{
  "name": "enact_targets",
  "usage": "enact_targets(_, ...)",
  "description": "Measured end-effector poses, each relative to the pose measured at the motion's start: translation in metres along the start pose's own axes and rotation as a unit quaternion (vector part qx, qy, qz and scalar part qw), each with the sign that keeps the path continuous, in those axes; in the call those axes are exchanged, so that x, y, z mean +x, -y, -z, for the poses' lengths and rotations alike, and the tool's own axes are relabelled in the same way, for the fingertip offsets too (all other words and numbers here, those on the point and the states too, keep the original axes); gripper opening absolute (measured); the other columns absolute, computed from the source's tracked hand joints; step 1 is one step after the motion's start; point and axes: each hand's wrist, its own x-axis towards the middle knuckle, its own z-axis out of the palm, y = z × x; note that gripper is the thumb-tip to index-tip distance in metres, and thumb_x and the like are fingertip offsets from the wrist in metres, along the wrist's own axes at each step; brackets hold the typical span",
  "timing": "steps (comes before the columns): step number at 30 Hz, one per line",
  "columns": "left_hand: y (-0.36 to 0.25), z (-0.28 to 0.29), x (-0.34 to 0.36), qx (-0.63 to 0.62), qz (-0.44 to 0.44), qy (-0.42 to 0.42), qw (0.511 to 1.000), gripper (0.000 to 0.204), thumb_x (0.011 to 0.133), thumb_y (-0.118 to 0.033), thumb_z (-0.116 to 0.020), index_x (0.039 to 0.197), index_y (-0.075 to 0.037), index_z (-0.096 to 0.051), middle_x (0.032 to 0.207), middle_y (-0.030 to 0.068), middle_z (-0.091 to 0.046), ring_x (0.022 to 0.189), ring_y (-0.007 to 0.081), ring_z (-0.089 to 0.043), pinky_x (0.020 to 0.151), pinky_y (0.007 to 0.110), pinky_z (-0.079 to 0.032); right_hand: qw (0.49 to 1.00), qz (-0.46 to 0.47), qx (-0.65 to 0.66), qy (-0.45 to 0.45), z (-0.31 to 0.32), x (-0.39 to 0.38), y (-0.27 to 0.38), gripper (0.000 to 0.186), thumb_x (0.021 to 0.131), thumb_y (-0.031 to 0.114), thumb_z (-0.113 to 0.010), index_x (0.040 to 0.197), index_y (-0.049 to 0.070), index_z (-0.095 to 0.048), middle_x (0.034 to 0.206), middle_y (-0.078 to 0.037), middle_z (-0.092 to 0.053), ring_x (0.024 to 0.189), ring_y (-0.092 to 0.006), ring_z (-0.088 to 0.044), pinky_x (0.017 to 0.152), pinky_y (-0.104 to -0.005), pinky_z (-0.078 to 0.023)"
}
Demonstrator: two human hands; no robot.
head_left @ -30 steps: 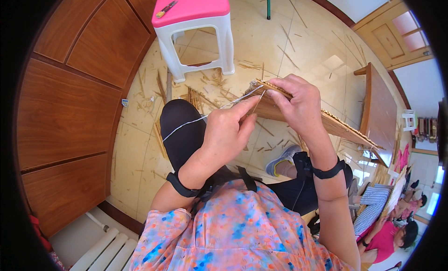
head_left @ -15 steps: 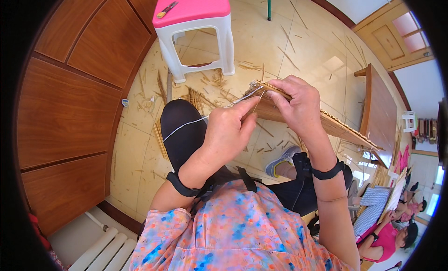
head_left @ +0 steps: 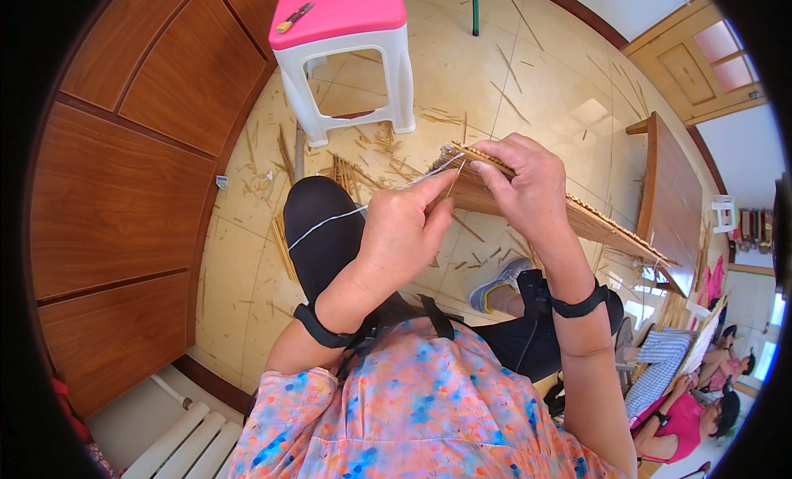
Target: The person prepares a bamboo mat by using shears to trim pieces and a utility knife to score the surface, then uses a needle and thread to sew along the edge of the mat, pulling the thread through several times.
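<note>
My right hand [head_left: 528,186] grips the upper edge of a stiff mat of straw-coloured stalks [head_left: 478,195], its thumb pressed on the near face. The mat stretches off to the right, behind my wrist. My left hand [head_left: 404,235] is by the mat's left end, index finger pointing at the edge. A thin, pale, straight strand [head_left: 452,184] shows between that finger and the thumb; whether it is a needle or a straw I cannot tell. White string [head_left: 326,218] runs from the mat's corner, behind my left hand and across my left knee.
A pink-topped white stool [head_left: 342,25] with a utility knife [head_left: 295,18] on it stands ahead. Stalk scraps [head_left: 351,172] litter the tiles. Brown wooden cabinets [head_left: 124,198] line the left. A wooden table [head_left: 672,194] stands right; beyond, a person in pink [head_left: 686,425] sits.
My left hand has shifted very slightly. My right hand, the mat and the string look the same.
</note>
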Motion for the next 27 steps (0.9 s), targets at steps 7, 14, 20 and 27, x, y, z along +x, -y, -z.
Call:
enact_targets(7, -0.0006, 0.0014, 0.0001, 0.003, -0.008, 0.006, 1.0, 0.03, 0.085, -0.003, -0.066, 0.114, 0.003, -0.067, 0.057, 0.0083, -0.055, 0.05, 0.006, -0.046, 0.048, 0.025, -0.04, 1.0, -0.002, -0.001, 0.001, 0.0004, -0.001, 0.001, 0.02, 0.075, 0.018, -0.076, 0.093, 0.009, -0.074, 0.075, -0.007, -0.062, 0.07, -0.0261, -0.062, 0.061, -0.0352, -0.048)
enact_targets(14, 0.0007, 0.0013, -0.0011, 0.004, 0.0, 0.004, 1.0, 0.029, 0.085, -0.002, -0.066, 0.113, 0.004, -0.067, 0.055, 0.0064, -0.052, 0.05, 0.0052, -0.044, 0.047, 0.024, -0.038, 1.0, 0.0, 0.0, -0.002, -0.0006, -0.0015, 0.0016, 0.02, 0.075, 0.018, -0.076, 0.093, 0.009, -0.074, 0.075, -0.007, -0.063, 0.071, -0.0258, -0.062, 0.062, -0.0349, -0.048)
enact_targets(20, 0.0012, 0.0003, -0.0012, 0.003, 0.004, 0.004, 1.0, 0.029, 0.085, -0.002, -0.066, 0.113, 0.004, -0.067, 0.055, 0.0058, -0.053, 0.05, 0.0049, -0.044, 0.047, 0.024, -0.038, 1.0, -0.006, 0.0, -0.003, 0.0001, -0.0026, 0.0017, 0.02, 0.075, 0.018, -0.076, 0.093, 0.009, -0.074, 0.075, -0.006, -0.063, 0.071, -0.0256, -0.062, 0.062, -0.035, -0.048)
enact_targets(27, 0.0027, 0.0, -0.0024, -0.008, -0.002, -0.001, 1.0, 0.029, 0.085, -0.001, -0.066, 0.113, 0.003, -0.067, 0.057, 0.0057, -0.053, 0.05, 0.0054, -0.045, 0.047, 0.025, -0.038, 1.0, -0.001, 0.002, -0.008, -0.0006, -0.0039, 0.0021, 0.02, 0.075, 0.019, -0.076, 0.093, 0.01, -0.074, 0.074, -0.006, -0.063, 0.072, -0.0254, -0.062, 0.062, -0.0351, -0.049)
